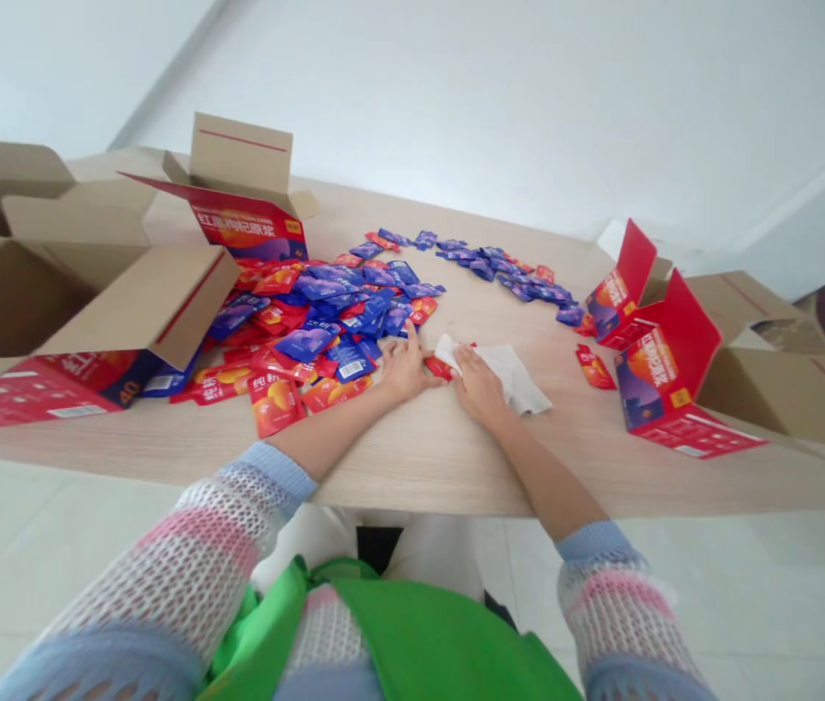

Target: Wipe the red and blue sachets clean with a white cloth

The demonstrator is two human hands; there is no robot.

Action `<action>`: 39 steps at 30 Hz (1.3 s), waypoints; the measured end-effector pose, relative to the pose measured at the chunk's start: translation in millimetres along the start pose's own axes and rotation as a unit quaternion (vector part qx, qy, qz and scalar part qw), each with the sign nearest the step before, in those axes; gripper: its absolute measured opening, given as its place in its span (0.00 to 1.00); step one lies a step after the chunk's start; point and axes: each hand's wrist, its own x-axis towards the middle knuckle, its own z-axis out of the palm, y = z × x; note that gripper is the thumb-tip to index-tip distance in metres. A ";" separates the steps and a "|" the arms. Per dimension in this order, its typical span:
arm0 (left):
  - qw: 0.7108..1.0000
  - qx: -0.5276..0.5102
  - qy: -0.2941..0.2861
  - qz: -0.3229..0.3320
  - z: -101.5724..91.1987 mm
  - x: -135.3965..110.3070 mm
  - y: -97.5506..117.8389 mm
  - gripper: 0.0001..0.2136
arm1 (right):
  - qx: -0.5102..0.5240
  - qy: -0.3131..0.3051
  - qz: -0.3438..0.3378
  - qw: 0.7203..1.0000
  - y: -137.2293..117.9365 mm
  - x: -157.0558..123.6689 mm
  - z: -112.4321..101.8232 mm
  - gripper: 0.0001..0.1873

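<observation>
My left hand (403, 370) and my right hand (479, 387) meet on the wooden table (427, 467), both gripping a small red sachet (439, 368) between them. A crumpled white tissue (510, 375) lies partly under my right hand, and its near end reaches the sachet. To the left of my left hand spreads a heap of blue and red sachets (324, 326), its nearest pieces a short way from my fingers. A thin trail of blue sachets (500, 273) runs along the table's far side.
An open cardboard carton (18, 282) and a red printed box (222, 219) stand at the left of the table. Further red boxes (664, 355) and a loose red sachet (594, 367) are at the right, with cartons (784, 380) behind. A green bag (412, 643) hangs below.
</observation>
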 end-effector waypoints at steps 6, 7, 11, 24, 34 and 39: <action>0.999 -0.010 0.043 -0.003 5.6 1.9 -3.6 0.63 | 0.038 -0.055 -0.128 0.989 -13.8 5.6 0.5 0.28; 0.999 -0.006 0.039 -0.005 5.4 1.9 -3.5 0.62 | 0.049 -0.067 -0.137 0.987 -14.4 5.5 -3.3 0.28; 1.000 0.000 0.020 -0.003 2.3 1.2 -1.9 0.61 | 0.119 -0.105 -0.125 0.979 -11.2 3.1 -20.8 0.26; 0.999 0.019 0.010 0.030 4.3 0.9 -3.1 0.49 | -0.068 -0.098 0.213 0.970 71.4 -8.0 -51.8 0.32; 0.999 0.000 0.005 0.045 -4.2 -4.8 3.1 0.55 | -0.007 0.035 0.140 0.989 28.8 -6.6 -43.9 0.31; 0.999 -0.005 0.021 0.027 2.0 -1.1 -0.2 0.62 | 0.101 -0.077 -0.161 0.979 -12.1 -4.0 -7.5 0.29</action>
